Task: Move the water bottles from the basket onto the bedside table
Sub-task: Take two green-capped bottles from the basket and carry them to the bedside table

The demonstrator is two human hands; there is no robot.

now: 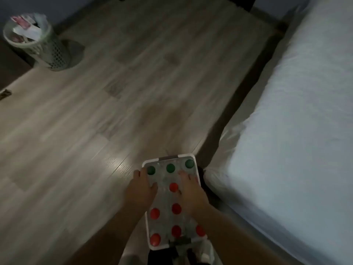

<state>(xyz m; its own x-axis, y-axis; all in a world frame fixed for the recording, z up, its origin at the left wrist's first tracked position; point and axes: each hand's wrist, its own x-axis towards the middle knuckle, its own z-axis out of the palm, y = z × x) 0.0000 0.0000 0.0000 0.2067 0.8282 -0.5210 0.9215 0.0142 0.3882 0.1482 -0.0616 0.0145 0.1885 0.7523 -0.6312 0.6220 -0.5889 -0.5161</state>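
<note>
Dim, motion-blurred, glare patch on floor (114, 163)

The room is dim. A pale grey wood-plank floor (118, 96) carries one bright glare patch near the bottom centre. A white-sheeted bed (298, 119) fills the right side. A perforated pale green plastic wastebasket (38, 44), holding paper scraps, stands far left beside a dark wall (63, 8).

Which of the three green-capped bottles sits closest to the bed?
The green cap in the basket's far right corner, beside the bed. The other two green caps sit further left; the leftmost touches the left hand.
</note>
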